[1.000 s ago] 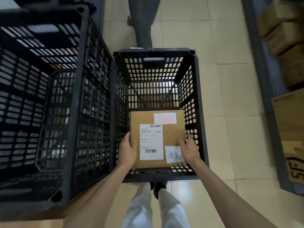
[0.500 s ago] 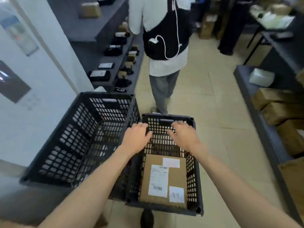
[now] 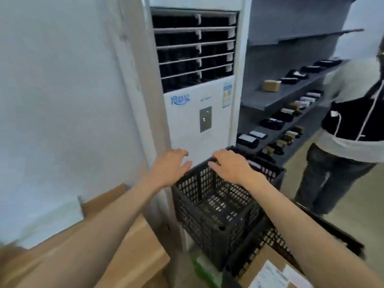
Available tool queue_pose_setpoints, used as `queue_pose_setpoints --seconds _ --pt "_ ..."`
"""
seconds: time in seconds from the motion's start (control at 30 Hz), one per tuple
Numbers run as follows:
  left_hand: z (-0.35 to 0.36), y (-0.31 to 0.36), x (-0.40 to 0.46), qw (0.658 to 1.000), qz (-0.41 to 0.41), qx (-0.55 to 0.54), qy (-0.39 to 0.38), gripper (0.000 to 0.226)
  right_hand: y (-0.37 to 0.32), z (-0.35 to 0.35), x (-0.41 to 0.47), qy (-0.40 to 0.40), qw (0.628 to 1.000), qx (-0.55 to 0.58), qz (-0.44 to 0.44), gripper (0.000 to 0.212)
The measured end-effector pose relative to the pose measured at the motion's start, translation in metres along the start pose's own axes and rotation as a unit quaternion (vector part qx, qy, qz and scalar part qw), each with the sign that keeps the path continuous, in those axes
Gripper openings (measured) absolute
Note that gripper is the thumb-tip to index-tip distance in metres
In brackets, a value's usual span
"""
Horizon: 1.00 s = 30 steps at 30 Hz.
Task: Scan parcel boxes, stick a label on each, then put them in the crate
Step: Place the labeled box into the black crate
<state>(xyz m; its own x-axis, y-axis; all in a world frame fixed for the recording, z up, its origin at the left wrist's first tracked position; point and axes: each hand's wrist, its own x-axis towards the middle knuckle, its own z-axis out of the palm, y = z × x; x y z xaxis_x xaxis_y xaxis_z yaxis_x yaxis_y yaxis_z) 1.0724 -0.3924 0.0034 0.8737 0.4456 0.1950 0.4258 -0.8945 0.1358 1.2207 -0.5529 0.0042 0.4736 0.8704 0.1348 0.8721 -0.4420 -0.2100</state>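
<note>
1. A white standing air conditioner [image 3: 199, 84] rises just behind the empty black crate [image 3: 220, 206]; another person [image 3: 349, 129] stands at the right beside grey shelves [image 3: 291, 94] holding small items.
2. Light wooden boards [image 3: 133, 252] lie at lower left against a pale wall [image 3: 62, 100] (the frame is blurred).
3. The left hand [image 3: 169, 170] hovers with fingers spread, grasping nothing; the right hand [image 3: 229, 166] rests over the crate's far rim, fingers bent.
4. The labelled parcel box [image 3: 272, 271] lies in a second crate [image 3: 274, 235] at lower right.
</note>
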Motion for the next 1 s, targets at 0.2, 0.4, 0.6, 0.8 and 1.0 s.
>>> queue_pose_setpoints --seconds 0.2,0.4,0.6,0.8,1.0 --pt "-0.08 -0.137 -0.146 0.987 -0.139 0.059 0.048 0.047 -0.183 0.021 0.03 -0.04 0.988 -0.007 -0.149 0.044" --pt "-0.152 -0.256 -0.334 0.957 -0.267 0.076 0.079 0.048 -0.4 0.047 0.005 -0.04 0.967 0.001 -0.252 0.047" --pt "-0.213 -0.34 -0.501 0.925 -0.363 0.043 0.104 0.047 -0.593 0.076 -0.041 -0.037 0.94 0.025 -0.339 0.046" --pt "-0.237 -0.402 -0.614 0.901 -0.418 -0.001 0.117 0.047 -0.723 0.099 -0.071 -0.046 0.927 0.049 -0.368 0.04" --pt "-0.24 -0.456 -0.657 0.884 -0.451 -0.004 0.123 0.047 -0.792 0.122 -0.065 -0.055 0.926 0.039 -0.371 0.032"
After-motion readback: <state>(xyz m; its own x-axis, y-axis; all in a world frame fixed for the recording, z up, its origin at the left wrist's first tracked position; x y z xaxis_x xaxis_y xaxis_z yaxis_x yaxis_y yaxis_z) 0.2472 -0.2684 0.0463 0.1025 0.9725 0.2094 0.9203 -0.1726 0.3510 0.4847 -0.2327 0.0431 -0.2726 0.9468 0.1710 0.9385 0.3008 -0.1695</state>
